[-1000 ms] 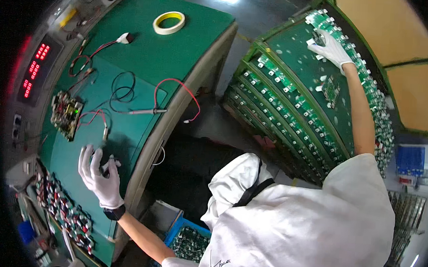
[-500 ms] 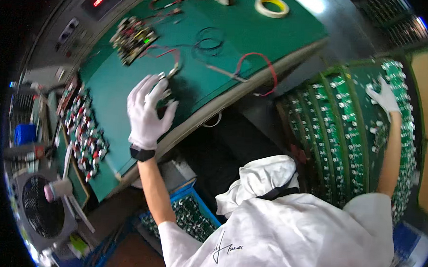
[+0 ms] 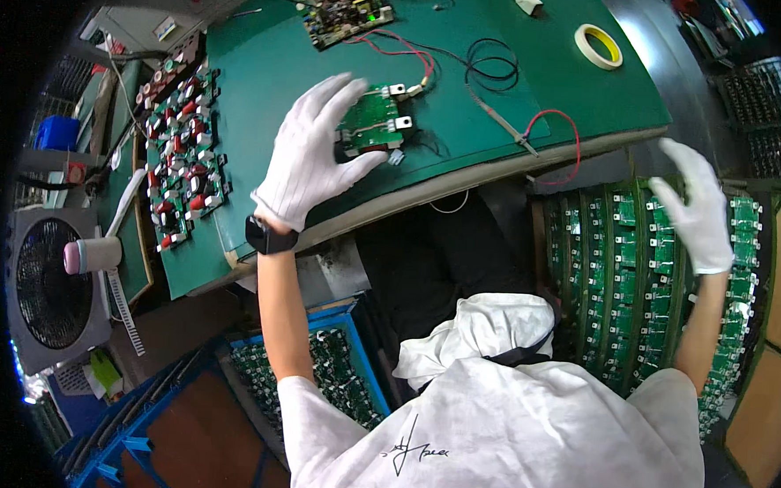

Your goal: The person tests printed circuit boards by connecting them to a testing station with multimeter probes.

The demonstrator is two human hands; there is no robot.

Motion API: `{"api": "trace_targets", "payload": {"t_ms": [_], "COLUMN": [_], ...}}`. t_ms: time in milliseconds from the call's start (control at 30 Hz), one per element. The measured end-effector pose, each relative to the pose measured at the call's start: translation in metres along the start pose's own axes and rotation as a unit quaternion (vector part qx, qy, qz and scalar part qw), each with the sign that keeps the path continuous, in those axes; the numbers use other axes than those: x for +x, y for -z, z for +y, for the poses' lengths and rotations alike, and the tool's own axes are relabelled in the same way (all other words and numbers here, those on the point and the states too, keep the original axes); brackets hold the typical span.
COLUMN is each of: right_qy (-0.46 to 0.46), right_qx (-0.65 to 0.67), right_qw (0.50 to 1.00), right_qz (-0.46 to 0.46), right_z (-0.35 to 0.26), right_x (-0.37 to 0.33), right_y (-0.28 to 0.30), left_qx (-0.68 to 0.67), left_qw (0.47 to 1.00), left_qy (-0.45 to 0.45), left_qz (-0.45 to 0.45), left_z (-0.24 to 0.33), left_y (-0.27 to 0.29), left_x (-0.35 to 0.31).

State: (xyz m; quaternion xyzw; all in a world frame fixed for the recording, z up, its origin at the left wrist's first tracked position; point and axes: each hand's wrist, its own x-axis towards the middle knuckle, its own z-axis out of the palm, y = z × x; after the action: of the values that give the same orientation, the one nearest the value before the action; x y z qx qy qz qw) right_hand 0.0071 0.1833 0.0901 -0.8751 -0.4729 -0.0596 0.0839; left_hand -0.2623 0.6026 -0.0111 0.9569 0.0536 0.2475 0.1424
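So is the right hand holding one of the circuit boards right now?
No, the right hand is empty, its gloved fingers spread in the air above the racks of green boards.

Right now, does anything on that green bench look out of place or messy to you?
Mostly tidy. One oddity: the red wire loops past the front edge of the green mat and hangs off the bench. The left hand is at a small green circuit board; the right hand is empty over racks of boards.

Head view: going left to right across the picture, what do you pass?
Fan → tray of red-capped parts → left hand → small green circuit board → red-wired probe → tape roll → right hand.
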Motion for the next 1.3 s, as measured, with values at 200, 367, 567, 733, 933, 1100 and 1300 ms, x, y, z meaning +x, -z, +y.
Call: {"api": "trace_targets", "payload": {"t_ms": [200, 367, 567, 733, 933, 1100, 1300], "right_qy": [0.238, 0.299, 0.349, 0.358, 0.357, 0.36, 0.381], "right_qx": [0.12, 0.174, 0.204, 0.212, 0.241, 0.265, 0.244], "right_qw": [0.963, 0.938, 0.911, 0.907, 0.9, 0.894, 0.891], "right_qz": [-0.044, 0.03, 0.077, 0.072, 0.063, 0.044, 0.029], "right_z": [-0.109, -0.158, -0.206, -0.21, -0.159, -0.135, -0.12], "right_x": [0.05, 0.081, 0.132, 0.144, 0.144, 0.144, 0.143], "right_y": [-0.045, -0.075, -0.111, -0.123, -0.12, -0.116, -0.109], "left_qx": [-0.02, -0.139, -0.664, -0.786, -0.761, -0.507, -0.362], "left_qw": [0.99, 0.985, 0.684, 0.513, 0.454, 0.736, 0.783], "left_qy": [0.014, 0.085, 0.278, 0.318, 0.451, 0.418, 0.503], "left_qz": [-0.136, -0.055, 0.122, 0.134, 0.11, 0.164, 0.05], "left_z": [-0.013, -0.038, -0.066, -0.06, -0.026, -0.009, -0.002], "left_y": [-0.001, 0.008, -0.001, 0.01, 0.008, -0.014, -0.002], "left_x": [0.023, 0.015, 0.007, 0.008, 0.007, -0.012, 0.01]}}
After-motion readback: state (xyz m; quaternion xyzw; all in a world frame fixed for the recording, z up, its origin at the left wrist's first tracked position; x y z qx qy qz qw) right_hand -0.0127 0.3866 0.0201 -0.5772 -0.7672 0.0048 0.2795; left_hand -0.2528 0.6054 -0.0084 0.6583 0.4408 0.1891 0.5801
